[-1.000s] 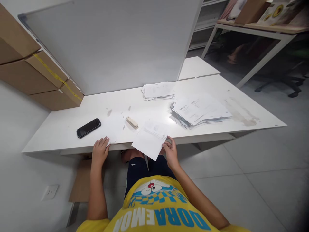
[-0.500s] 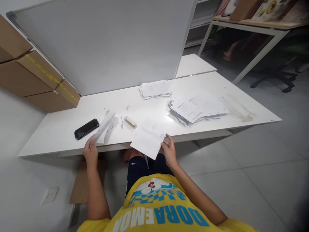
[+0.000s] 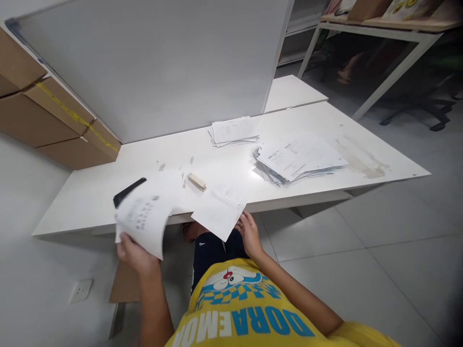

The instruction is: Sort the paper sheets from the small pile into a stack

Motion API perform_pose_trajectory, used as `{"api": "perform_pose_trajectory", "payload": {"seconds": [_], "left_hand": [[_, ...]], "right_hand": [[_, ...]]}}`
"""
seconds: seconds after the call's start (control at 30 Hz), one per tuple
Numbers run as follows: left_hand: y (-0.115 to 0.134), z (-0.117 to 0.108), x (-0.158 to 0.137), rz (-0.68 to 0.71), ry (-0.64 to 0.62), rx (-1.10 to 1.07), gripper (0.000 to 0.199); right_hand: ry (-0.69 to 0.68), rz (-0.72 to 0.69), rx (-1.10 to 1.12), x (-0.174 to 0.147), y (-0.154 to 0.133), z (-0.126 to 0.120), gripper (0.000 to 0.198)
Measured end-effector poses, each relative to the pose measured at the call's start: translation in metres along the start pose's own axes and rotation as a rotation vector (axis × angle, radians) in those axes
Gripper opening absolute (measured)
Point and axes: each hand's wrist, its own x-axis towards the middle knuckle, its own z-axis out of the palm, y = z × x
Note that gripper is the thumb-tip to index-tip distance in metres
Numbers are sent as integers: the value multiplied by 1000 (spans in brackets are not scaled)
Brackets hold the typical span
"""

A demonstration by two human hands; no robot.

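My left hand [image 3: 135,253] is closed on the near corner of a printed paper sheet [image 3: 146,217], which curls up off the desk and is smeared by motion. Part of a black phone [image 3: 130,189] shows behind that sheet. Between thumb and fingers, my right hand [image 3: 249,233] pinches the right corner of another paper sheet [image 3: 219,212]. This one overhangs the desk's front edge, with faint print and a small oval mark near the gripped corner. Just behind the two sheets lies a cream stapler [image 3: 196,181].
A large paper stack [image 3: 300,161] lies to the right on the white desk [image 3: 173,154]; a smaller stack [image 3: 235,131] rests against the whiteboard [image 3: 162,62]. Cardboard boxes [image 3: 61,120] stand at the left. Another table [image 3: 390,30] and a wheeled chair [image 3: 419,113] are behind right.
My left hand has lifted its sheet and turned it so the printed side faces up, now partly covering the phone. My right hand and its sheet have shifted slightly left and nearer.
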Motion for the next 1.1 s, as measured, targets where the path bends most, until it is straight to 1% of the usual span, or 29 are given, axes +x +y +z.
{"api": "perform_pose_trajectory", "payload": {"seconds": [0.03,0.07,0.13,0.2,0.27,0.37,0.4,0.47,0.5,0.53,0.6,0.67,0.7,0.77,0.83,0.9,0.97,1.03,1.1], "left_hand": [[-9,4,-13,-48,3,-6,34],[-16,9,-27,-95,-24,-9,35],[-27,26,-56,-185,-161,-14,37],[-31,45,-79,-257,-273,-34,40],[-30,64,-92,-298,-329,-54,40],[-23,82,-96,-282,-346,-67,38],[-20,85,-95,-266,-332,-69,37],[-16,88,-96,-258,-291,-77,37],[-15,88,-97,-275,-287,-88,38],[-15,87,-100,-308,-312,-107,38],[-14,84,-106,-402,-445,-178,38],[-12,79,-111,-480,-595,-261,37],[-10,76,-111,-497,-642,-283,38],[-3,70,-104,-462,-668,-265,43],[8,65,-87,-348,-656,-190,45],[19,65,-63,-207,-650,-117,45],[28,71,-36,-106,-646,-70,47],[32,81,-12,-60,-631,-48,48],[29,93,8,-56,-612,-31,47]], "right_hand": [[-29,10,13,-2,-1,1,40],[-57,20,27,-5,-2,3,38],[-104,32,57,-13,-4,9,41],[-128,28,81,-21,-3,14,52],[-152,32,83,-28,-3,18,64],[-230,71,52,-32,-4,17,75],[-250,74,38,-31,-6,16,74],[-241,53,1,-29,-10,14,63],[-220,37,-15,-28,-12,13,56],[-200,27,-27,-28,-13,13,50],[-187,32,-27,-30,-12,15,43],[-223,69,-10,-33,-7,16,40],[-247,92,1,-32,-5,16,39],[-269,109,39,-25,-3,15,40],[-232,59,85,-7,-12,12,45],[-161,-52,101,17,-34,7,46],[-118,-180,71,40,-63,4,45],[-132,-307,14,57,-90,5,43],[-203,-419,-61,67,-107,10,40]]}}
